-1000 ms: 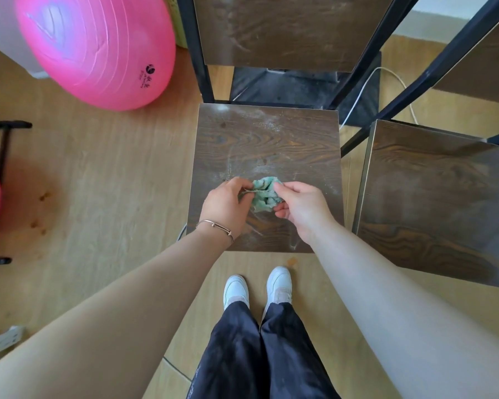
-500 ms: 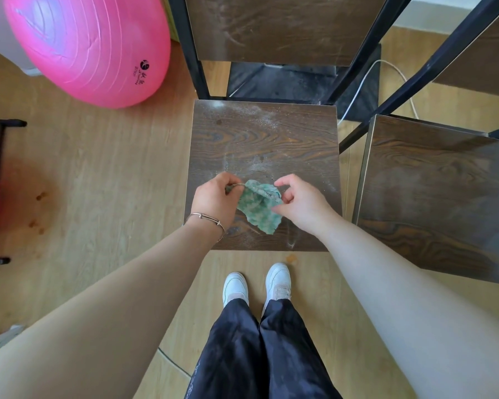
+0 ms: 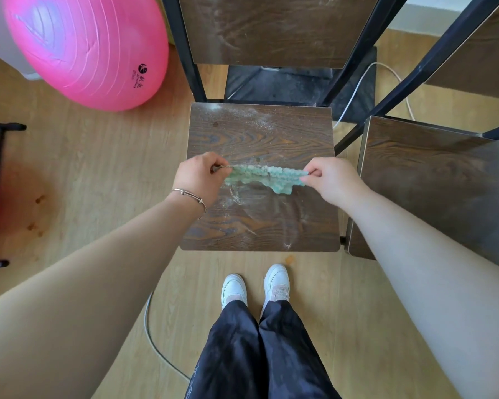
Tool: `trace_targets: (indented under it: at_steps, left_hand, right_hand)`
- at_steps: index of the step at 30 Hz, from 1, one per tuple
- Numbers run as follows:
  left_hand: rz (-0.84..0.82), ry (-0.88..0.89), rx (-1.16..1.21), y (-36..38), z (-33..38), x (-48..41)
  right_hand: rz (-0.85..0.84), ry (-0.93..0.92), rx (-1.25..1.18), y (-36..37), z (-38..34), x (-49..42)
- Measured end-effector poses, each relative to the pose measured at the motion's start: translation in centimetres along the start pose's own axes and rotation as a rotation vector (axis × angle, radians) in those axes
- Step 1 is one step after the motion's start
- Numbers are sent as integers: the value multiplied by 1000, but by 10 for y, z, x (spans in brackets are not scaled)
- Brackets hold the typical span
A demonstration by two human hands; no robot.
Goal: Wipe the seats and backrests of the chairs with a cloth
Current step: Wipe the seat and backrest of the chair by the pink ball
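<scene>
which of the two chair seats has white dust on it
The seat straight ahead, below the green cloth: white powder streaks its back edge and front. The seat to its right shows no such streaks.

The person is wearing loose dark navy trousers [image 3: 260,349] and white low-top sneakers [image 3: 276,280] with pale pink tongues. A thin silver bangle [image 3: 189,196] is circling the wrist just behind the left hand [image 3: 199,177]; both forearms are showing bare.

Likely home room: pink exercise ball [image 3: 92,50], laminate floor [image 3: 104,174], dark wood-grain chairs [image 3: 260,131], loose cable [image 3: 152,339].
</scene>
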State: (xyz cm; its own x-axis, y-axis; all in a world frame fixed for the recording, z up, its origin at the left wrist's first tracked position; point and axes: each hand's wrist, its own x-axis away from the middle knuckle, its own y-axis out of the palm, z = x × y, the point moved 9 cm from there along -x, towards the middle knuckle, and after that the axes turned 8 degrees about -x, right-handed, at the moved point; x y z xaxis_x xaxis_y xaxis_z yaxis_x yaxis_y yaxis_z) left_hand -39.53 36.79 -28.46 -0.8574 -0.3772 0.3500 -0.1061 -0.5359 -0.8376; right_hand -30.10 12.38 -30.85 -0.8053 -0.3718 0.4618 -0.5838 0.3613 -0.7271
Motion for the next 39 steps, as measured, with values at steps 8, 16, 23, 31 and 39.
trace_targets:
  at_steps: [8,16,23,31,39]
  left_hand:
    - [102,1,91,-27,3,-17]
    - [33,124,-103,2,-3,-7]
    - [-260,163,-363,93,-36,36]
    - [-203,129,-361,115,-24,39]
    - [-127,223,-380,129,12,2]
  right_hand:
    - [170,-47,-124,-51,-14,-11]
    - [131,-158,-67,-35,-12,3]
    - [-97,-131,28,60,33,35]
    - [56,-16,-17,59,52,36]
    - [146,32,-147,41,48,25]
